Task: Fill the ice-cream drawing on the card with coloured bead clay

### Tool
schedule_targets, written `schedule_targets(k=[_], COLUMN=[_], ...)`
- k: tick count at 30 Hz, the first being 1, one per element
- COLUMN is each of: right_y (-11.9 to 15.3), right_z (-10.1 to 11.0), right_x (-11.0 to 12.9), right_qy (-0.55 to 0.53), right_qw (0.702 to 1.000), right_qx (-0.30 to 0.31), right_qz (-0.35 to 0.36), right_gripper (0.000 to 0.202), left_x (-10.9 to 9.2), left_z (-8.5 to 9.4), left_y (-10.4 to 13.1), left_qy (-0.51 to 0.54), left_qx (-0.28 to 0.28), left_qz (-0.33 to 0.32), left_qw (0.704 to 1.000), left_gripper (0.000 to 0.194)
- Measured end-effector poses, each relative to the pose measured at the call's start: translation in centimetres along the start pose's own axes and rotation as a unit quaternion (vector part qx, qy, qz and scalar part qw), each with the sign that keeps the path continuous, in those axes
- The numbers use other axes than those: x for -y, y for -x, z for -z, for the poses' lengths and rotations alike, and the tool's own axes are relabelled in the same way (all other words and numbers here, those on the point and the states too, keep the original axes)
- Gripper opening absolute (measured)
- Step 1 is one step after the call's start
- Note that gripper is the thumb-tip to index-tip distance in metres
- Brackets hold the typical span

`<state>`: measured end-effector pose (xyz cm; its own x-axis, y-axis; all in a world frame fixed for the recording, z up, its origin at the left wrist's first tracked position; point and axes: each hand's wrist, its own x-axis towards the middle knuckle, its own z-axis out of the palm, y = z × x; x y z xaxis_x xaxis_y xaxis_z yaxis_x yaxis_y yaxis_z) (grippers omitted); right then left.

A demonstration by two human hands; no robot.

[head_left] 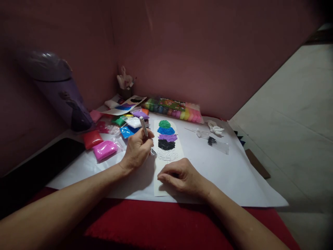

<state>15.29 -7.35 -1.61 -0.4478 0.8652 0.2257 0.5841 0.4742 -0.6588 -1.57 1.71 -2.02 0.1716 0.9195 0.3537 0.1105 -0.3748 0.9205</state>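
Observation:
My left hand (137, 147) is closed around a slim, pale pen-shaped tool (143, 126). Its dark, shiny tip points down at the left edge of a white clay patch (167, 155). That patch lies on a cream paper strip (161, 189), below ridged patches of black clay (167, 144), purple clay (168, 138), blue clay (165, 131) and green clay (164, 124). Over the strip's lower part rests my right hand (182, 177), its fingers curled and thumb against the index finger. Whatever may be between those fingertips is hidden.
Several bagged clays, including pink (105, 151) and red (93, 139), lie left. A long pack of colored clay (174, 109) sits behind. At right are a clear plastic wrapper (221, 146) and white lump (215, 127). A purple tumbler (62, 93) stands left beside a black slab (57, 156).

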Motion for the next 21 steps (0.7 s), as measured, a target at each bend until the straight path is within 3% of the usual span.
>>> schedule_targets(k=[5,14,21], right_y=[-0.01,-0.02,0.01], right_z=[0.00,0.01,0.05], right_x=[-0.08,0.09,-0.06], right_qy=[0.004,0.009,0.013], right_qw=[1.000,1.000,1.000], right_qx=[-0.001,0.001,0.004], right_qz=[0.004,-0.002,0.003], right_gripper=[0.024,0.024,0.025], left_x=[0.01,0.06,0.06], left_z=[0.04,-0.11,0.10], left_y=[0.07,0.14,0.02], left_qy=[-0.001,0.009,-0.009], left_qx=[-0.021,0.018,-0.009], left_qz=[-0.010,0.008,-0.007], left_qw=[1.000,1.000,1.000], left_gripper=[0.012,0.011,0.012])
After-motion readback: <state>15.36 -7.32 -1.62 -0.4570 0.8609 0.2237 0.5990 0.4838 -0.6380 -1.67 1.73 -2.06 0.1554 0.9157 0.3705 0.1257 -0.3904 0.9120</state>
